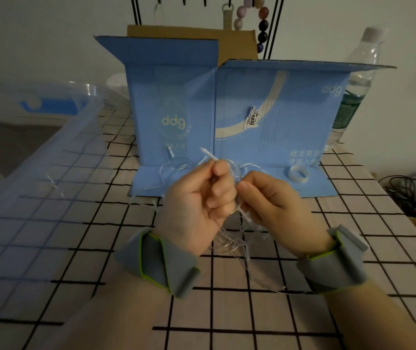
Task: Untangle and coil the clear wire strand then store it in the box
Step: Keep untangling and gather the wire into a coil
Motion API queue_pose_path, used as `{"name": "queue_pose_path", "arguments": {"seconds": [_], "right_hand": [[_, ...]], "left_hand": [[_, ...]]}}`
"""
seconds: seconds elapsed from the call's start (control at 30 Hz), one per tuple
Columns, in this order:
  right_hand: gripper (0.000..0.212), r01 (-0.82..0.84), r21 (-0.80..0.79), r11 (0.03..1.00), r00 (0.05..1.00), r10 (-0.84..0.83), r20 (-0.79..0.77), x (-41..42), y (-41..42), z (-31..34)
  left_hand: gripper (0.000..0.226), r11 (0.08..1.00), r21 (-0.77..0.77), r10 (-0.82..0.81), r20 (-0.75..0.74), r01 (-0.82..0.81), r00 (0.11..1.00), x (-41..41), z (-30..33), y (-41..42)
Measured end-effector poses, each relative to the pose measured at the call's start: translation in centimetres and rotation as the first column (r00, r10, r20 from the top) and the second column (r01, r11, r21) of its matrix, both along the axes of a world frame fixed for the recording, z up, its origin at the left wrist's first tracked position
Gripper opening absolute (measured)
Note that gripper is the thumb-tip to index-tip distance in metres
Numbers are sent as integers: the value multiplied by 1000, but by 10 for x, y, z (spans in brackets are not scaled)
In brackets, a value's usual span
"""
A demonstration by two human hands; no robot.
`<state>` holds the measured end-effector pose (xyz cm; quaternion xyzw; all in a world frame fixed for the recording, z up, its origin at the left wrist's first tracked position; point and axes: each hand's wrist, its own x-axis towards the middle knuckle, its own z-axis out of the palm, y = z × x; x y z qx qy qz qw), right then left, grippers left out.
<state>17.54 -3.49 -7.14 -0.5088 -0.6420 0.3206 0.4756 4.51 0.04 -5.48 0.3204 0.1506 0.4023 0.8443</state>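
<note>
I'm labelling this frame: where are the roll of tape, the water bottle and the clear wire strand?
roll of tape [299, 175], head view, on its upper rim.
water bottle [361, 79], head view, clear mid-body.
clear wire strand [229, 242], head view, loops hanging below the hands.

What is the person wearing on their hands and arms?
Both hands are bare, the left hand and the right hand alike, with no gloves or rings visible. Each wrist carries a wide grey fabric wristband edged in bright yellow-green piping: the left wristband and the right wristband. The forearms show no sleeves.
</note>
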Motion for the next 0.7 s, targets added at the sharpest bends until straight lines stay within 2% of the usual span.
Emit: {"name": "queue_pose_path", "arguments": {"seconds": [0.1,0.17,0.23,0.3,0.37,0.5,0.57,0.6,0.63,0.7], "right_hand": [[26,-77,-61,995,992,70,-108,-4,-1,-1],[28,-118,-103,988,992,112,-60,-4,-2,0],[27,-88,-121,989,995,94,38,1,-1,0],[27,-17,-125,992,994,30,105,8,1,0],[26,96,-92,991,987,-83,136,16,2,2],[18,306,162,938,918,-336,212,29,2,7],[21,231,241,943,892,-304,336,29,1,7],[30,157,236,959,860,-250,445,27,-1,5],[37,79,203,976,806,-183,563,24,-2,1],[40,-19,143,990,681,-92,727,14,-4,-5]], "left_hand": [[31,999,-12,34,-31,-34,999,-4,1,4],[35,997,-10,80,-28,-80,996,-9,3,8],[38,992,-31,126,49,-124,991,-15,7,13],[44,984,-49,176,151,-170,973,-22,12,16],[47,976,-37,219,186,-216,958,-25,13,18],[48,956,-15,291,207,-294,934,-30,15,22],[42,945,-48,327,230,-325,917,-31,17,21],[39,938,-63,345,240,-340,907,-31,18,21],[37,931,-66,364,238,-359,900,-30,17,21],[38,918,-23,394,173,-396,903,-25,14,21]]}}
